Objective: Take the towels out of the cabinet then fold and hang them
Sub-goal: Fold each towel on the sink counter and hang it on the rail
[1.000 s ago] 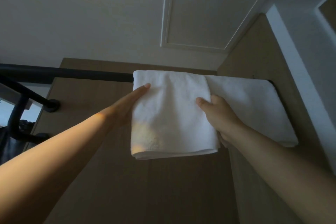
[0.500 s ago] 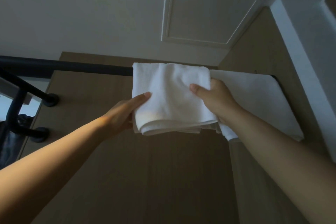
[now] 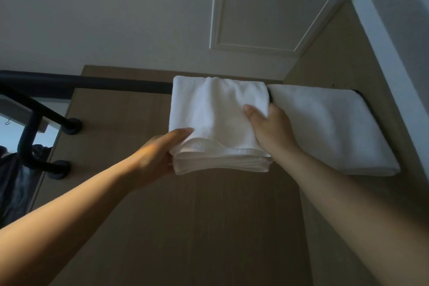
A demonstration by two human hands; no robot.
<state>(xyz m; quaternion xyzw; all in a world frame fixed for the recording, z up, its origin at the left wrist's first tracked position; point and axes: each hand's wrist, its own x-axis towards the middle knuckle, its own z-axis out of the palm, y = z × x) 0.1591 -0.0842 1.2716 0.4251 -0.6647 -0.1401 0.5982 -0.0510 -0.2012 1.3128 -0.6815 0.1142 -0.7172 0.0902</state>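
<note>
A folded white towel (image 3: pixel 216 114) hangs over the black rail (image 3: pixel 104 83) high on the wooden wall. My left hand (image 3: pixel 157 158) grips its lower left corner, thumb on the front face and fingers underneath. My right hand (image 3: pixel 271 130) holds its right edge, thumb on the front and fingers behind. Its bottom layers are bunched up between both hands. A second folded white towel (image 3: pixel 325 127) hangs on the same rail just to the right, a narrow gap apart.
The rail runs left to black wall brackets (image 3: pixel 72 126) and a lower bar mount (image 3: pixel 56 169). Dark clothing (image 3: pixel 11 183) hangs at the far left. A wooden side panel (image 3: pixel 343 53) closes the right end. White ceiling with a moulded panel (image 3: pixel 260 7) is above.
The hanging front of the left towel has been lifted and gathered upward. My left hand went from resting flat on its edge to gripping the bottom corner; my right hand moved up slightly.
</note>
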